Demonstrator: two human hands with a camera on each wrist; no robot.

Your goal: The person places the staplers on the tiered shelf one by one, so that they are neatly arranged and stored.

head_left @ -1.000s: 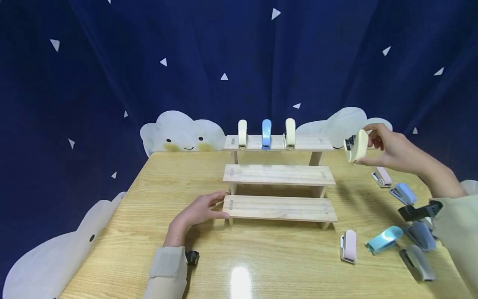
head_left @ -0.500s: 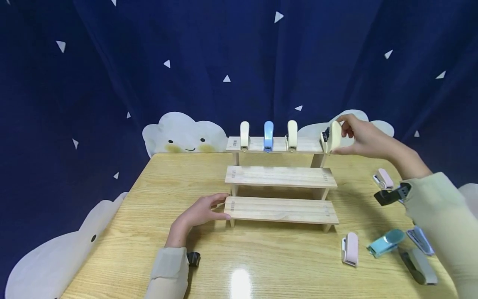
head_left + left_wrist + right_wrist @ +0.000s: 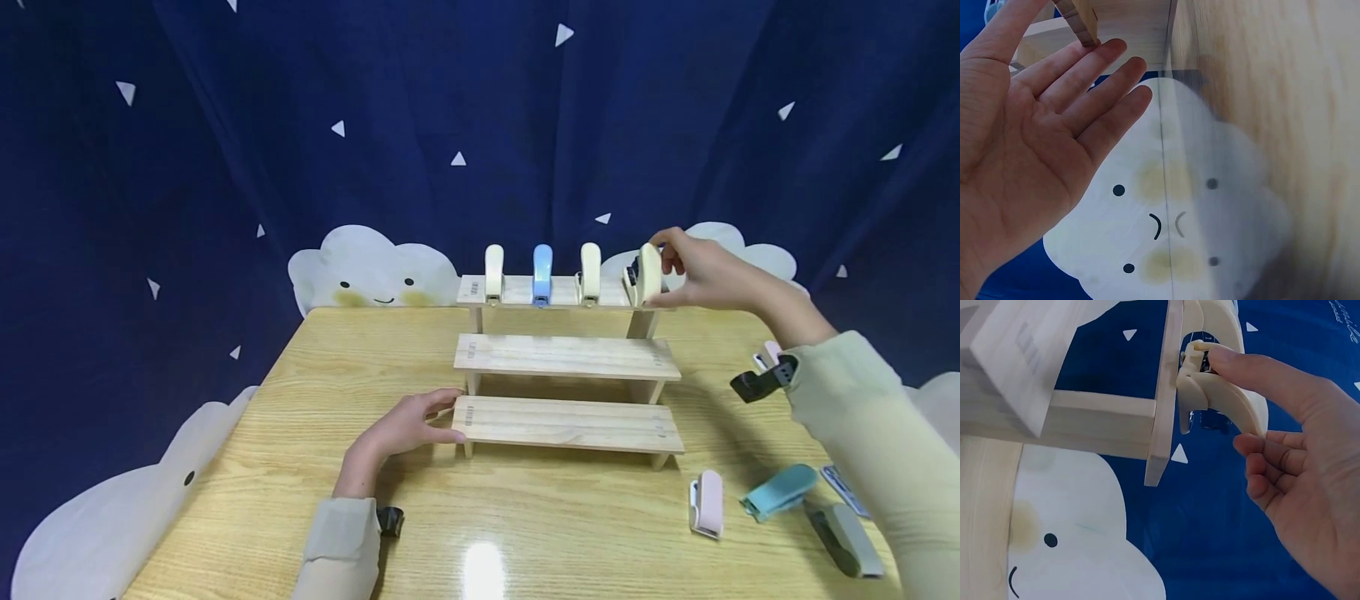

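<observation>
My right hand (image 3: 701, 271) pinches a cream stapler (image 3: 647, 275) at the right end of the top board. In the right wrist view, the thumb lies at the stapler's hinge side and the fingertips touch the tip of its curved arm (image 3: 1238, 403); its base is right at the board (image 3: 1163, 394). Along the same board stand a cream stapler (image 3: 493, 273), a blue stapler (image 3: 542, 275) and another cream one (image 3: 590, 273). My left hand (image 3: 405, 425) rests at the left end of the lowest board (image 3: 566, 421), its fingers extended in the left wrist view (image 3: 1041, 137).
The wooden three-step rack (image 3: 566, 356) stands on a wood-grain table (image 3: 360, 358). On the right lie a pink stapler (image 3: 707, 504), a teal stapler (image 3: 780, 492) and a grey stapler (image 3: 846, 540). Another pink one (image 3: 767, 356) is partly behind the right sleeve. A blue curtain (image 3: 375, 125) hangs behind.
My right hand has carried the cream stapler leftwards, from beyond the rack to the right end of the top board. The left hand has stayed at the lowest board.
</observation>
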